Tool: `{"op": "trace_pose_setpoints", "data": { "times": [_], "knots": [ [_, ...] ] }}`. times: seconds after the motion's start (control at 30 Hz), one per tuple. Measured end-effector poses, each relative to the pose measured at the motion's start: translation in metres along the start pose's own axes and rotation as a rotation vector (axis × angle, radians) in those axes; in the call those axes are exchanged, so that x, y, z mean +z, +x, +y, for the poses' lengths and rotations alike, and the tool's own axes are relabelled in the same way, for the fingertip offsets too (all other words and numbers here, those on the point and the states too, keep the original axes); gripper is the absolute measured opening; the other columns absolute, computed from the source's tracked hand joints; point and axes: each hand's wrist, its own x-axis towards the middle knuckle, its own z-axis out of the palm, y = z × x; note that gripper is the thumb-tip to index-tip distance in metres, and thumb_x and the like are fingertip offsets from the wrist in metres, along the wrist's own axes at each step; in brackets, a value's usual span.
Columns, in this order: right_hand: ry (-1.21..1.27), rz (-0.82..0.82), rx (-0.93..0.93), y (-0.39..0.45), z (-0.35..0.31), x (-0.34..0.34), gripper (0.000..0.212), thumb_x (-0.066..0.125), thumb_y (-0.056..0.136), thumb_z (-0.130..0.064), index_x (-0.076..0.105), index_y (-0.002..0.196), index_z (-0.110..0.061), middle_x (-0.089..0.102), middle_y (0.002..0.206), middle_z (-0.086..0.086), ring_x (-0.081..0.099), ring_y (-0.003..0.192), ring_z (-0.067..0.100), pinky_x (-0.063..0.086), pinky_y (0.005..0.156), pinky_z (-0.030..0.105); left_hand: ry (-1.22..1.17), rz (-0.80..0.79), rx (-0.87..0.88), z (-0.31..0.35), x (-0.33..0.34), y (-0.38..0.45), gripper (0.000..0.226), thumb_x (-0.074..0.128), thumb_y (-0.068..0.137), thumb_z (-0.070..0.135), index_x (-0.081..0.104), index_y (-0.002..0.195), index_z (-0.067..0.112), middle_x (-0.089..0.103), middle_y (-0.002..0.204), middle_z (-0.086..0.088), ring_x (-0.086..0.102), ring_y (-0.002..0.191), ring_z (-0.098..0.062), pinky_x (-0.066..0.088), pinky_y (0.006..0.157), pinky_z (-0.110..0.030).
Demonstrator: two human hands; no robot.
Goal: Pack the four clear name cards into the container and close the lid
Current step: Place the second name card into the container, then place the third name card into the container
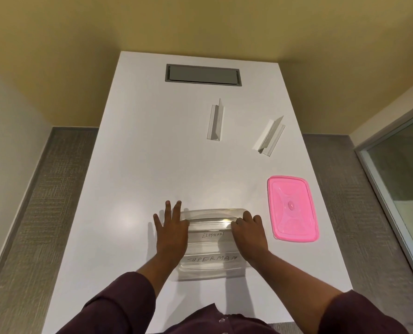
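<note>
A clear plastic container [212,273] sits at the near middle of the white table. Two clear name cards lie inside it, one reading ELEPHANT [212,235] and one reading SUPERMAN [212,259]. My left hand [170,233] rests at the container's left end with fingers spread, thumb on the ELEPHANT card's end. My right hand [248,233] has its fingers curled on that card's right end. Two more clear name cards stand on the table farther away, one at the centre [215,121] and one to the right [270,137]. The pink lid [292,208] lies flat to the right of the container.
A grey recessed cable hatch [203,75] is set in the table's far end. The white table [133,165] has its edges to left and right, with grey carpet beyond. A glass panel [403,179] stands at the far right.
</note>
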Motion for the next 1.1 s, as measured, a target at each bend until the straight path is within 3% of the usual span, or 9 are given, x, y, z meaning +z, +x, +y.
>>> {"op": "trace_pose_setpoints", "data": {
  "times": [0.2, 0.33, 0.5, 0.6, 0.8, 0.9, 0.97, 1.03, 1.1],
  "knots": [
    [0.076, 0.115, -0.028, -0.001, 0.006, 0.001, 0.025, 0.065, 0.074, -0.003, 0.070, 0.094, -0.018, 0.071, 0.083, 0.000, 0.059, 0.097, 0.030, 0.044, 0.091, 0.046, -0.096, 0.036, 0.142, -0.006, -0.007, -0.001, 0.032, 0.067, 0.086, 0.032, 0.063, 0.118, 0.031, 0.015, 0.166, -0.005, 0.001, 0.154, -0.033, 0.015, 0.119, -0.063],
    [0.239, 0.279, -0.046, 0.001, 0.017, -0.015, 0.009, 0.072, 0.082, -0.030, 0.076, 0.090, -0.029, 0.076, 0.086, -0.010, 0.064, 0.094, 0.023, 0.045, 0.084, 0.043, -0.216, 0.222, 0.323, -0.011, -0.028, 0.005, 0.017, 0.066, 0.086, 0.034, 0.070, 0.101, 0.026, 0.046, 0.152, -0.004, 0.030, 0.149, -0.030, 0.032, 0.115, -0.055],
    [0.587, 0.339, -0.024, 0.046, 0.042, -0.055, 0.006, 0.070, 0.086, -0.029, 0.076, 0.086, -0.029, 0.076, 0.083, -0.010, 0.063, 0.085, 0.020, 0.049, 0.075, 0.037, -0.354, 0.380, 0.331, -0.003, -0.065, 0.044, 0.009, 0.066, 0.086, 0.024, 0.071, 0.085, 0.017, 0.065, 0.123, -0.004, 0.056, 0.125, -0.027, 0.053, 0.091, -0.041],
    [0.730, 0.271, 0.035, 0.093, 0.057, -0.082, 0.009, 0.068, 0.089, -0.028, 0.077, 0.090, -0.026, 0.077, 0.089, -0.007, 0.068, 0.086, 0.018, 0.053, 0.077, 0.034, -0.389, 0.377, 0.254, 0.002, -0.085, 0.079, 0.009, 0.066, 0.087, 0.021, 0.072, 0.087, 0.014, 0.067, 0.113, -0.004, 0.059, 0.114, -0.025, 0.056, 0.080, -0.038],
    [1.041, 0.121, 0.198, 0.200, 0.095, -0.107, 0.011, 0.073, 0.086, -0.025, 0.078, 0.094, -0.021, 0.077, 0.095, -0.007, 0.071, 0.095, 0.015, 0.049, 0.080, 0.027, -0.683, 0.191, -0.040, 0.015, -0.108, 0.181, 0.014, 0.064, 0.088, 0.018, 0.071, 0.097, 0.009, 0.072, 0.100, -0.009, 0.064, 0.098, -0.026, 0.046, 0.087, -0.031],
    [1.162, 0.086, 0.236, 0.251, 0.111, -0.117, 0.015, 0.071, 0.086, -0.022, 0.076, 0.095, -0.010, 0.076, 0.094, 0.000, 0.070, 0.101, 0.022, 0.049, 0.079, 0.029, -0.952, 0.048, -0.349, 0.024, -0.109, 0.229, 0.020, 0.059, 0.088, 0.020, 0.073, 0.098, 0.009, 0.074, 0.106, -0.006, 0.065, 0.103, -0.025, 0.049, 0.089, -0.029],
    [1.191, 0.054, 0.247, 0.284, 0.120, -0.124, 0.020, 0.068, 0.089, -0.021, 0.075, 0.102, -0.007, 0.074, 0.098, 0.004, 0.068, 0.104, 0.027, 0.051, 0.084, 0.031, -1.132, -0.048, -0.498, 0.031, -0.102, 0.256, 0.028, 0.051, 0.091, 0.018, 0.071, 0.106, 0.005, 0.072, 0.114, -0.014, 0.065, 0.111, -0.034, 0.053, 0.095, -0.038],
    [1.188, 0.037, 0.244, 0.315, 0.129, -0.132, 0.022, 0.063, 0.091, -0.023, 0.072, 0.102, -0.006, 0.068, 0.096, 0.013, 0.063, 0.095, 0.035, 0.052, 0.087, 0.036, -1.254, -0.130, -0.576, 0.040, -0.092, 0.279, 0.034, 0.046, 0.093, 0.014, 0.065, 0.117, 0.000, 0.068, 0.123, -0.020, 0.063, 0.116, -0.037, 0.051, 0.096, -0.042],
    [1.195, 0.041, 0.224, 0.341, 0.134, -0.142, 0.020, 0.059, 0.095, -0.029, 0.069, 0.108, -0.017, 0.063, 0.101, 0.003, 0.058, 0.093, 0.025, 0.049, 0.094, 0.036, -1.348, -0.164, -0.608, 0.054, -0.084, 0.293, 0.029, 0.046, 0.094, 0.009, 0.066, 0.115, 0.002, 0.067, 0.119, -0.018, 0.065, 0.109, -0.031, 0.049, 0.091, -0.038]
  ]
}}
